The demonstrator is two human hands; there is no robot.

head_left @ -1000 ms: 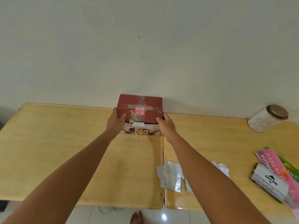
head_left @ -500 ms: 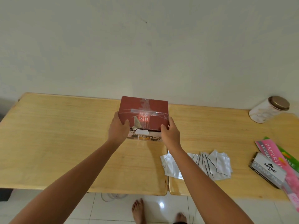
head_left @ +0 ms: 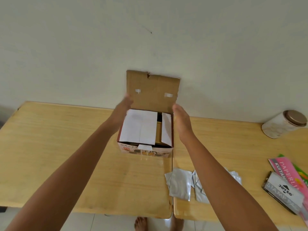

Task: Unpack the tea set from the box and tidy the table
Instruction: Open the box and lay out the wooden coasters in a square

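The tea set box point(head_left: 146, 151) stands on the wooden table point(head_left: 58, 147) near the wall, its brown cardboard lid point(head_left: 153, 90) swung up and back. White paper sheets point(head_left: 139, 127) cover most of the inside, with a dark gap between them. No tea ware shows. My left hand point(head_left: 123, 108) grips the lid's left edge low down. My right hand point(head_left: 180, 119) is beside the box's right wall, palm flat and fingers straight, its tips by the lid's lower right corner.
Several silver sachets point(head_left: 180, 184) lie in front of the box on the right. A white jar with a brown lid point(head_left: 283, 126) lies at the far right. A Joyko stamp pad box point(head_left: 283, 192) and a pink receipt book point(head_left: 286, 169) lie at the right edge. A seam point(head_left: 172, 189) splits the table.
The box's red lid, closed under both hands before, now stands up and shows its brown underside. The white paper inside has come into view. Both hands rose with the lid.
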